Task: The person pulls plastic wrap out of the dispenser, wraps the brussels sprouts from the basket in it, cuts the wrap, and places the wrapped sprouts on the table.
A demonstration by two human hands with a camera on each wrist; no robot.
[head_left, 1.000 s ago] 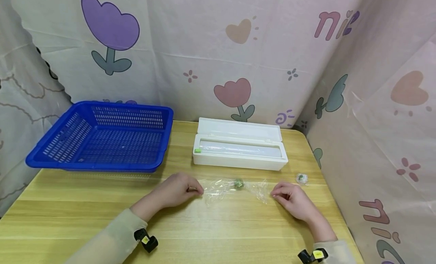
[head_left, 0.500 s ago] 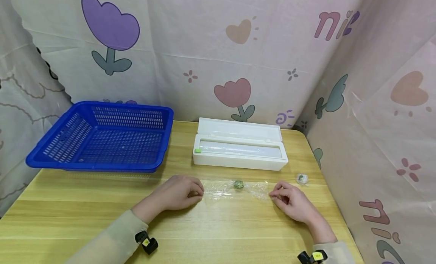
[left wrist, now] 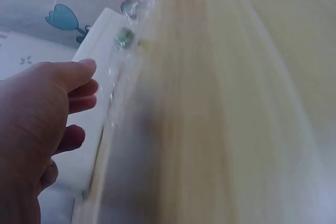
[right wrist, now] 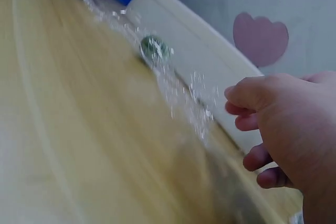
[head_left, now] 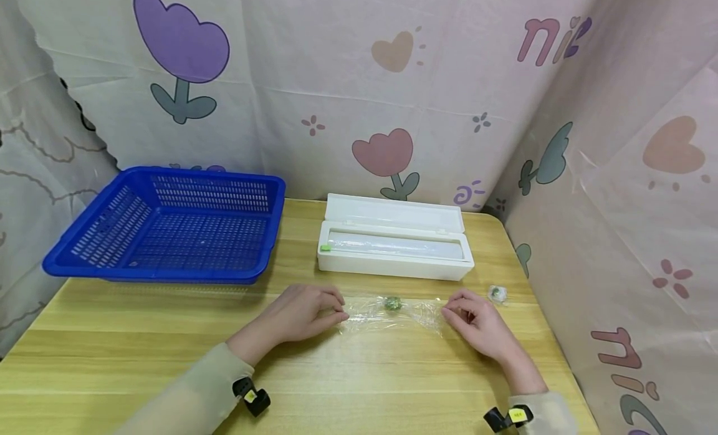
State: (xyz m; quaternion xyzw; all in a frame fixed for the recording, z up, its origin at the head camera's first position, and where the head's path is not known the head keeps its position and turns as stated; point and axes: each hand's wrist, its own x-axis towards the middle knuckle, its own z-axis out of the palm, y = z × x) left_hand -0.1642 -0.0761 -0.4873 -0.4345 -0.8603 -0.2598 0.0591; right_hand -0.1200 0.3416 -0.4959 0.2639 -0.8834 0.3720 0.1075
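A small green ball-shaped item lies wrapped at the middle of a strip of clear plastic film, whose loose ends spread left and right on the table. My left hand is by the film's left end, its fingers loosely bent and thumb apart from them; the left wrist view shows film beside the fingertips, not between them. At the other end, my right hand has relaxed, bent fingers close to the crumpled film edge. In the right wrist view a small gap separates thumb and film.
Behind the film stands an open white box with a roll of cling film inside. A blue plastic basket sits at the back left. Near the table's right edge lies a small wrapped bundle. Patterned cloth surrounds the wooden table.
The film was pulled straight half a second ago and now lies slacker, its ends loose. My left hand has shifted right and its fingers have spread; the right hand has moved slightly left, its fingers loosened.
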